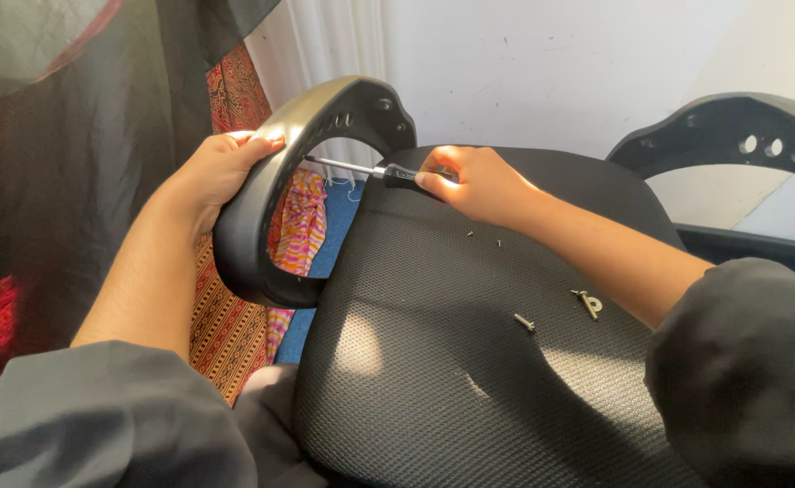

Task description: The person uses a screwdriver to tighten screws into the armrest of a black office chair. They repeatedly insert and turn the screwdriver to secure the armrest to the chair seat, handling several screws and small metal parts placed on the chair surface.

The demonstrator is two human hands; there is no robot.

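left hand (pixel 219 172) grips armrest (pixel 271 181); right hand (pixel 477 183) grips screwdriver (pixel 366 170) against it

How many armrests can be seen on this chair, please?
2: the left armrest held by the left hand, and the right armrest at the seat's far right edge, partly cut off.

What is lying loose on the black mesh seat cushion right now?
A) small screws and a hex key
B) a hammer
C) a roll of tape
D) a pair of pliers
A: a loose screw and a small hex key lie on the seat cushion, near the right forearm.
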